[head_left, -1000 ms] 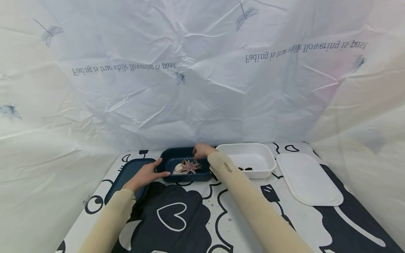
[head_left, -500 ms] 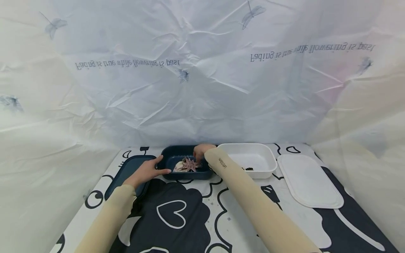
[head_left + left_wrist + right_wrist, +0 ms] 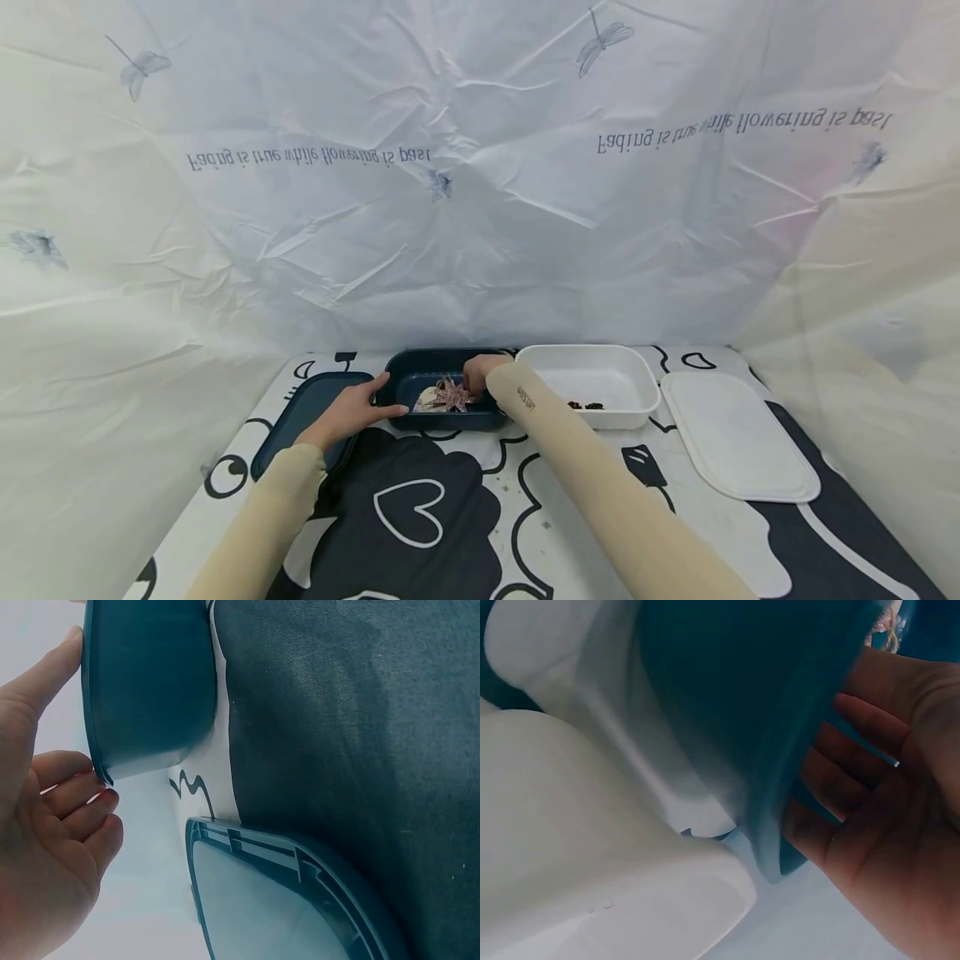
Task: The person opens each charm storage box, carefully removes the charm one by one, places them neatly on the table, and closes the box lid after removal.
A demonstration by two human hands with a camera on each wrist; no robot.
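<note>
A dark blue box (image 3: 420,423) stands near the back of the table. Inside lie a pinkish star-shaped ornament (image 3: 453,393) and a cream-coloured piece (image 3: 427,402) beside it. My left hand (image 3: 351,412) touches the box's left end, thumb against the near rim and index finger stretched along the corner; its other fingers bend loosely in the left wrist view. My right hand (image 3: 482,373) reaches down into the box's right end, just right of the star. In the right wrist view, the box wall hides its fingertips, so whether they pinch anything is unclear.
A white box (image 3: 600,371) with small dark pieces (image 3: 585,406) stands right of the blue one. Farther right lies a white lid (image 3: 742,437). A dark blue lid (image 3: 300,417) lies partly under my left forearm. A wrinkled white curtain (image 3: 480,250) hangs behind.
My right hand has gone lower into the blue box, beside the star. The left hand stays at the box's left end. The head view has shifted slightly.
</note>
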